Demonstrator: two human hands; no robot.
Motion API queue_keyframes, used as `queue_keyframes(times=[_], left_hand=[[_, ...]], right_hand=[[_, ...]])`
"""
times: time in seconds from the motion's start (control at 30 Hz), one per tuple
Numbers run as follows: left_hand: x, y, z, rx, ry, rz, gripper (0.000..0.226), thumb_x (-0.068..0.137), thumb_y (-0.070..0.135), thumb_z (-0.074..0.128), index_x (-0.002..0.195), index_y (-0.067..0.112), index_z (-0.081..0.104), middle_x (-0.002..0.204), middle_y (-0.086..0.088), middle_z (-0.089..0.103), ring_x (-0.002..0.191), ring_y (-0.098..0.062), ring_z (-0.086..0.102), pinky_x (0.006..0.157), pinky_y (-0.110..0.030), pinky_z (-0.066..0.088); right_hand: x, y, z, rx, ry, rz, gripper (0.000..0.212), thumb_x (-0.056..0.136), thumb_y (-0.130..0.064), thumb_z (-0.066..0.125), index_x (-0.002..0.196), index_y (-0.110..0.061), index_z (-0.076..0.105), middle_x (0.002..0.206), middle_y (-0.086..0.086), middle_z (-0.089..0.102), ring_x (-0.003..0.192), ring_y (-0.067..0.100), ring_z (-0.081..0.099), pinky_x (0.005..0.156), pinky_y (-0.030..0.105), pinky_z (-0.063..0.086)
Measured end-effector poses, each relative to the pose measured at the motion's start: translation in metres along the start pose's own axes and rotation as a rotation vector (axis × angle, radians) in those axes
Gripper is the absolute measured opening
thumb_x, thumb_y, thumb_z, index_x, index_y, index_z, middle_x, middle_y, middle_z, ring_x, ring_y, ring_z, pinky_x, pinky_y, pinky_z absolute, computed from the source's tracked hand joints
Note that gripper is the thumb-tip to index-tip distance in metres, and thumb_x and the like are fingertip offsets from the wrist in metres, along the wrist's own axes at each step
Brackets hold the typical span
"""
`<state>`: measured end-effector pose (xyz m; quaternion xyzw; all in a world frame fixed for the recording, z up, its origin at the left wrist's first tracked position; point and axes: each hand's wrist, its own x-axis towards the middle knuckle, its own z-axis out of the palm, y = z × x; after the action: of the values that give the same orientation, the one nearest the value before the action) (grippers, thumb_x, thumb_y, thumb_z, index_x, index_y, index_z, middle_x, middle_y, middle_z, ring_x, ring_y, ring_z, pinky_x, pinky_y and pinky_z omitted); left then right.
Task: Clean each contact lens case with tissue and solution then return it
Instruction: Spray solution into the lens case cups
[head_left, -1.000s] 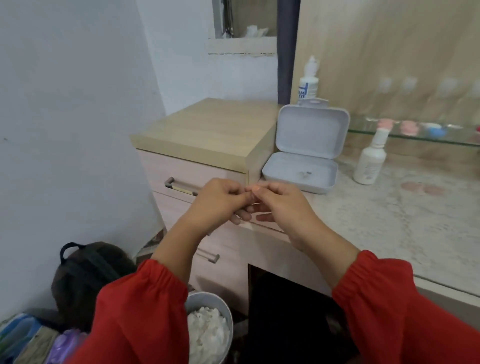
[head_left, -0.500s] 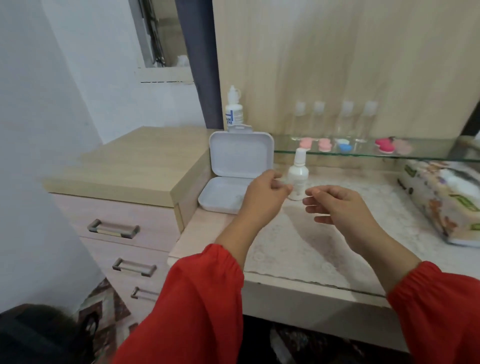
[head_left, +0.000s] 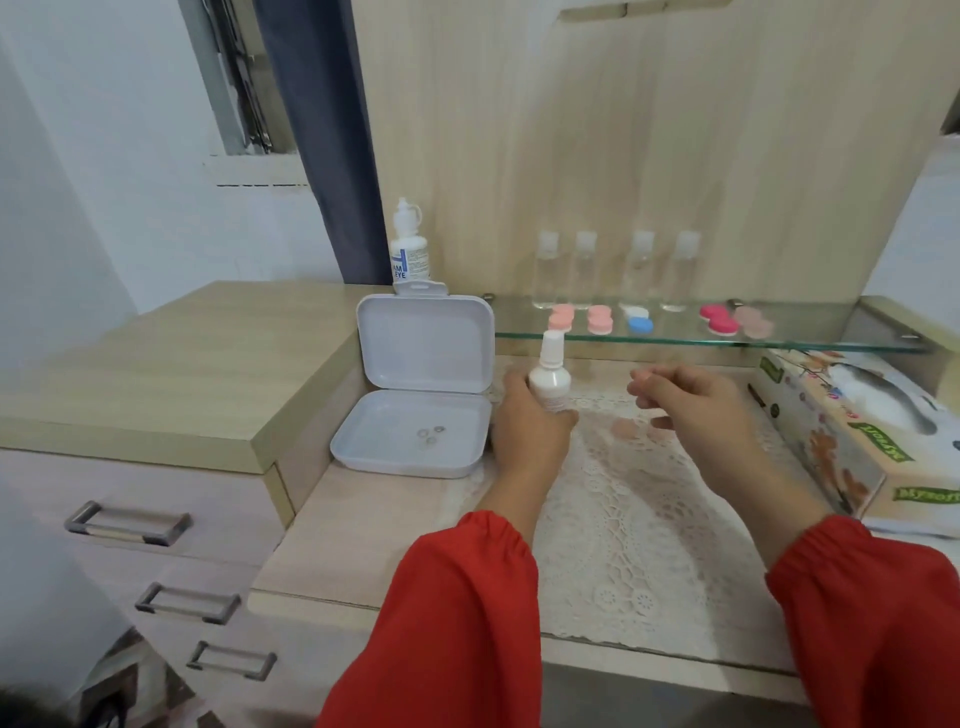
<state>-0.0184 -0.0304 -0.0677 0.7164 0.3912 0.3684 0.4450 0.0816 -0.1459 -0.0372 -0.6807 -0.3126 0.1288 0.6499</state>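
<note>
Left hand (head_left: 530, 431) grips the small white solution bottle (head_left: 549, 382) round its body, upright, nozzle up, just beside the open white box (head_left: 415, 415); probable reason: solution is wanted next, for wetting tissue or case. Right hand (head_left: 691, 400) hovers over the lace mat (head_left: 623, 519), fingers loosely curled; the fingertips are blurred, so it cannot be told whether they pinch anything. Below them a pale pink lens case (head_left: 631, 428) seems to lie on the mat, presumably the one now being cleaned.

Count, moving outward:
- Open white box, lid propped upright: 1, with three small ring-like items in its tray.
- Larger solution bottle (head_left: 409, 249) behind the box: 1.
- Glass shelf (head_left: 779, 340): four clear bottles (head_left: 615, 270) in a row at the back. In front, five lens cases (head_left: 639, 319): two light pink, one white-and-blue, one deep pink, one pale pink. They stand side by side, likely the return spot.
- Tissue box (head_left: 852, 431): 1, at the right, within reach of the right hand.
</note>
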Motion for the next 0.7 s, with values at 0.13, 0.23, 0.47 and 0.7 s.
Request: queue_keyframes(times=[0.13, 0.23, 0.47, 0.7], left_hand=[[-0.002, -0.003, -0.004, -0.158, -0.115, 0.100, 0.056, 0.069, 0.015, 0.080, 0.116, 0.033, 0.055, 0.109, 0.011, 0.059, 0.096, -0.012, 0.060, 0.085, -0.038, 0.053], [-0.003, -0.001, -0.006, -0.221, -0.217, 0.106, 0.060, 0.067, 0.011, 0.078, 0.115, 0.040, 0.060, 0.118, 0.010, 0.054, 0.104, -0.012, 0.058, 0.090, -0.043, 0.053], [-0.009, 0.010, -0.011, -0.403, -0.378, 0.017, 0.056, 0.063, -0.001, 0.072, 0.107, 0.033, 0.065, 0.112, 0.001, 0.060, 0.089, -0.018, 0.059, 0.061, -0.028, 0.048], [-0.002, 0.010, -0.015, -0.729, -0.442, -0.222, 0.036, 0.061, 0.011, 0.061, 0.096, 0.020, 0.058, 0.075, -0.008, 0.062, 0.048, -0.014, 0.045, 0.037, -0.018, 0.028]], right_hand=[[0.000, 0.012, 0.000, 0.114, 0.050, -0.144, 0.007, 0.091, -0.020, 0.064, 0.089, -0.025, 0.069, 0.082, -0.005, 0.067, 0.075, 0.002, 0.059, 0.068, 0.017, 0.046], [0.002, 0.013, -0.004, 0.162, 0.050, -0.175, 0.006, 0.087, -0.018, 0.066, 0.087, -0.024, 0.066, 0.078, -0.004, 0.062, 0.066, -0.002, 0.055, 0.059, 0.009, 0.043], [0.012, 0.018, -0.013, 0.194, -0.034, -0.126, 0.013, 0.087, -0.008, 0.065, 0.096, -0.017, 0.068, 0.081, 0.004, 0.060, 0.059, -0.003, 0.053, 0.052, 0.012, 0.044], [0.011, 0.014, -0.020, 0.268, -0.105, -0.043, 0.037, 0.070, -0.037, 0.068, 0.097, -0.012, 0.064, 0.076, 0.004, 0.062, 0.061, 0.014, 0.056, 0.054, 0.027, 0.043]])
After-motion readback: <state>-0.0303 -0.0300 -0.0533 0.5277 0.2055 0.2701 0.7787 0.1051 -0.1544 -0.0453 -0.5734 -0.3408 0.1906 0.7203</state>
